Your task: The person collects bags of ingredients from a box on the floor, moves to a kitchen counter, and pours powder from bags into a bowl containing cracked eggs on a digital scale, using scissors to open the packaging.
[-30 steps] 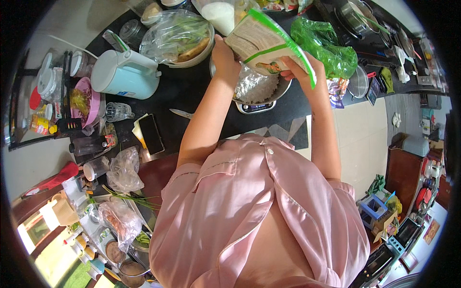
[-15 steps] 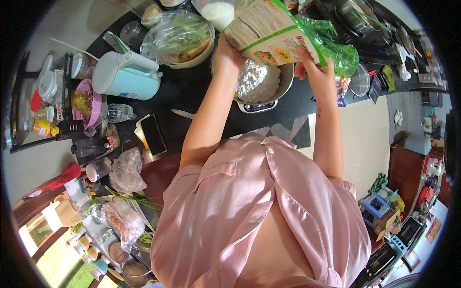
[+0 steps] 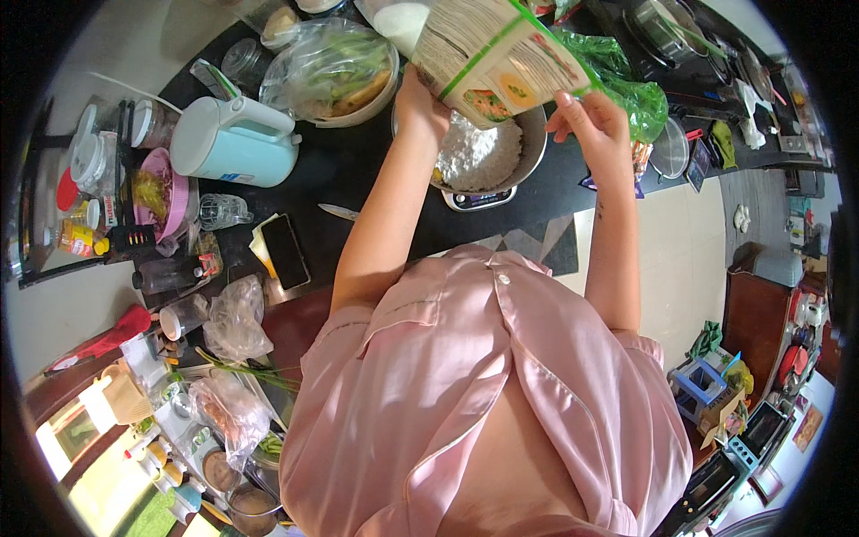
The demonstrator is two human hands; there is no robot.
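A cream-and-green printed food packet (image 3: 497, 63) is tilted over a metal bowl (image 3: 535, 157). My left hand (image 3: 420, 103) is closed on the packet's left edge. Beside the lower right corner of the packet is my right hand (image 3: 591, 125), its fingers slightly bent and apart with nothing visible between them; its fingertips are close to the packet's edge. White powder (image 3: 479, 152) lies heaped in the bowl, partly hidden by the packet. Under the bowl sits a small kitchen scale (image 3: 479, 199).
Left of the bowl are a plastic-covered bowl of vegetables (image 3: 335, 76), a light blue kettle (image 3: 233, 143), a knife (image 3: 338, 212) and a phone (image 3: 284, 251). A bag of white powder (image 3: 400, 25) stands behind my left hand. Rightward lie a green plastic bag (image 3: 626, 85) and a strainer (image 3: 669, 149).
My right hand has come away from the packet's right side and turned, its fingers loosening. The packet has shifted slightly, with my left hand still gripping it.
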